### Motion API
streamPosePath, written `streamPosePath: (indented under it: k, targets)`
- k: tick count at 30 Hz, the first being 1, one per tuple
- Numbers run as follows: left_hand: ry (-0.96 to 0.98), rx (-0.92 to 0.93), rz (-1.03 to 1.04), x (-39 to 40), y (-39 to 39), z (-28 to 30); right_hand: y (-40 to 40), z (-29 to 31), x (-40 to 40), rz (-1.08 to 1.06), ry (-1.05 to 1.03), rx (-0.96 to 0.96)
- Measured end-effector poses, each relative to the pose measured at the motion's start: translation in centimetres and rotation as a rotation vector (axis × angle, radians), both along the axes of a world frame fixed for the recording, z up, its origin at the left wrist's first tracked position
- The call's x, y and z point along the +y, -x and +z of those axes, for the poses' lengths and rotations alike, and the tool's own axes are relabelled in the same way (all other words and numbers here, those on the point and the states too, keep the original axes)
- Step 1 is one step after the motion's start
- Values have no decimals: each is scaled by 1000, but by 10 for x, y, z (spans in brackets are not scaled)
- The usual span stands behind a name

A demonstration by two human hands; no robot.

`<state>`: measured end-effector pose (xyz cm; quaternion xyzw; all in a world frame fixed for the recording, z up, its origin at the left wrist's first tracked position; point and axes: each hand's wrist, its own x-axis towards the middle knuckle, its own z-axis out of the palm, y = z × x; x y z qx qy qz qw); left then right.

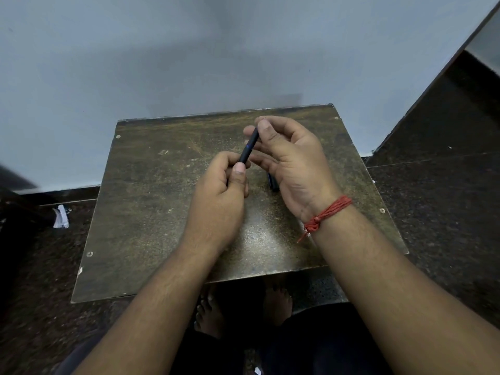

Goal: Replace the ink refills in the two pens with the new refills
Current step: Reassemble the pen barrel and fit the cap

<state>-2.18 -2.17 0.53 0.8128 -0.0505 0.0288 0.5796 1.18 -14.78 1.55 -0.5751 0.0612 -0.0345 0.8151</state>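
Hands work above a scuffed brown surface [167, 212]: left hand [219, 201] and right hand [292, 158] pinch 1 slim dark pen [249, 146] at opposite ends; firm grips and counter-twisting should part the barrel cleanly.

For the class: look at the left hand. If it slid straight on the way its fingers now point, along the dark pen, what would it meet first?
Most likely the right hand. The left hand holds the pen at its lower end, and the right hand's fingertips pinch the upper end, directly in that line. Depth is unclear, but both share the pen.

Both hands, left hand [219, 196] and right hand [293, 161], grip a dark pen [248, 146] above the table [151, 201]
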Motion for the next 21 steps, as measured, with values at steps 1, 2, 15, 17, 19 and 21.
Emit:
streamPosePath:
  k: [1, 2, 15, 17, 19, 21]
  targets:
    - [2, 0, 0, 0, 0, -1, 0, 0, -1, 11, -6, -3]
    - [7, 2, -3, 0, 0, -2, 0, 0, -1, 22, -5, -9]
    - [4, 11, -17, -1, 1, -2, -1, -2, -3, 0, -19, -9]
    - [7, 10, -15, -1, 0, -2, -1, -2, -3, 20, -9, -16]
    - [2, 9, -18, -2, 1, -2, -1, -1, -2, 11, 21, -16]
    - [-5, 1, -24, -2, 1, -2, -2, -1, -1, -18, 34, -5]
